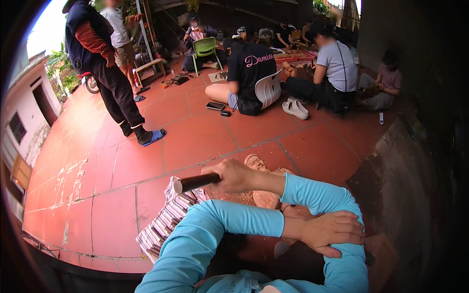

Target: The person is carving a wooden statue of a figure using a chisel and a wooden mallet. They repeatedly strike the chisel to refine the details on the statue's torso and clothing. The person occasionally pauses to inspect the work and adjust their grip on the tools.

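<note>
Here, arms (249, 218) crossed, the right hand (233, 175) clasps a dark rod (198, 182); the left hand (332, 232) rests flat on the right sleeve (320, 195).

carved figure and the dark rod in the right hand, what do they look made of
The carved figure looks like bare wood, unpainted and fairly matt, judging by its even tan-brown colour and cut face and cap. The dark rod has a smooth, slightly shiny dark brown surface, so perhaps varnished wood, though plastic or coated metal can't be ruled out.

Right grip (233, 176) holds a dark rod (199, 182) near 1 carved figure (266, 199); left grip (333, 232) rests on right sleeve (322, 194).
</note>
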Demonstrator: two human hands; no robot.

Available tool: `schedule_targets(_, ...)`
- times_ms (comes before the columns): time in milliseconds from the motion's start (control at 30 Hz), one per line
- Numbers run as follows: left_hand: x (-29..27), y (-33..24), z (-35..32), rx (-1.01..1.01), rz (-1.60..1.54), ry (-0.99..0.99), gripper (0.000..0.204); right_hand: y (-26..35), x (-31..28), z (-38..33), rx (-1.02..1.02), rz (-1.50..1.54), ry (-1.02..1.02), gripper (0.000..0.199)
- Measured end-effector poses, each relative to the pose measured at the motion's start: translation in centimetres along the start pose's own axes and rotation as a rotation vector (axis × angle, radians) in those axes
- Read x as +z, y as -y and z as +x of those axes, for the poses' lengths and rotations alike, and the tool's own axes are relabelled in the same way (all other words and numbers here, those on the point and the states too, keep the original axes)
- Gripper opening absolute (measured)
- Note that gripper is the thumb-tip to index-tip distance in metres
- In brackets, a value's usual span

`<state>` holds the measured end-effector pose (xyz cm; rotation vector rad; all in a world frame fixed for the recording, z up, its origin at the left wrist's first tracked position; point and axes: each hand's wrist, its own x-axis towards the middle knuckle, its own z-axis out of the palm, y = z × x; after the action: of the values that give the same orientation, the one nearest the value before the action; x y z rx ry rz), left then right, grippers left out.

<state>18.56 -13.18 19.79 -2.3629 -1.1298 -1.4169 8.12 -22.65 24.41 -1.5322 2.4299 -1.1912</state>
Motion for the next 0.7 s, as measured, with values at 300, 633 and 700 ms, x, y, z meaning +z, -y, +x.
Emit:
schedule_targets(300, -1.2, 3.1, -3.5, -0.288, -0.315, -0.151, 0.044, -2.0, 3.7, -2.7, -0.276, 0.036, -0.266, 0.023)
schedule_targets(633, -2.7, 6.0, -5.7, -0.396, -0.436, -0.150, 0.039, -7.3, 2.1, -4.0, -0.108, 0.084, -0.417, 0.022)
schedule_targets(700, -4.1, 6.2, -6.7, -0.434, -0.448, -0.146, 0.038, -7.8, 1.9, -3.5, -0.079, 0.097, -0.419, 0.021)
